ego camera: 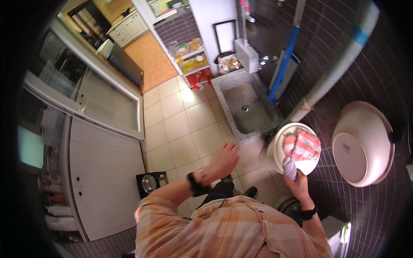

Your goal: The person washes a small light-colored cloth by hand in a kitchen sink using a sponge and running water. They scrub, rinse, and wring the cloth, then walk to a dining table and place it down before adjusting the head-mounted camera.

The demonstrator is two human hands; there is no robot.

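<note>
My right hand (297,185) grips the bunched grey end of a red-and-grey striped cloth (303,145). The cloth lies over the top of a white round bucket (274,151), which stands beside the wall; whether it has a lid is hard to tell. My left hand (223,163) is held over the tiled floor in front of my body, with nothing seen in it; its fingers are close together and slightly blurred. Beyond the bucket is a low stone sink (230,117) with a metal drain.
A beige plastic basin (364,145) hangs on the dark tiled wall at the right. A thick grey pipe (335,71) and a blue-handled mop (285,64) stand by the sink. A black stand with a metal bowl (149,183) sits on the floor near the white cabinet door (103,180).
</note>
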